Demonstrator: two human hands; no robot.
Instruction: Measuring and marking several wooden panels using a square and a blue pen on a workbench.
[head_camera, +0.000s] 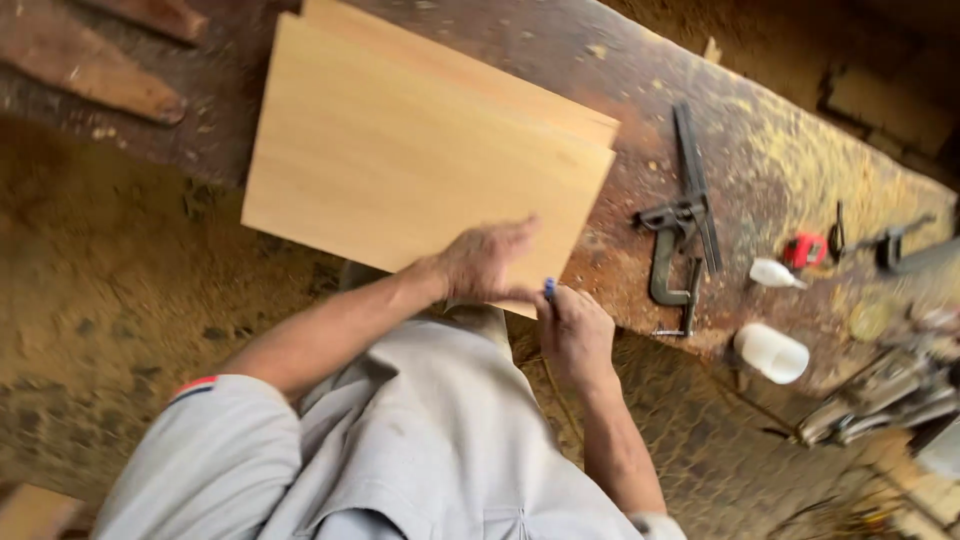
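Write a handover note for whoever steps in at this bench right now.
Left hand: flat on the top wooden board, near its lower right corner.
Right hand: closed on a blue pen, tip at the board's near edge.
Two pale boards lie stacked on the workbench, overhanging its near edge. A clamp, red tape measure and white cup lie to the right.
Done: no mark is visible on the board.
Left: marking, it seems.

no labels, signs or screens show. the nearest things to packaging are two small white plastic containers on the table at the right of the frame: a squeeze bottle (775, 273) lying on its side, and a wider white tub (771, 353) just below it.
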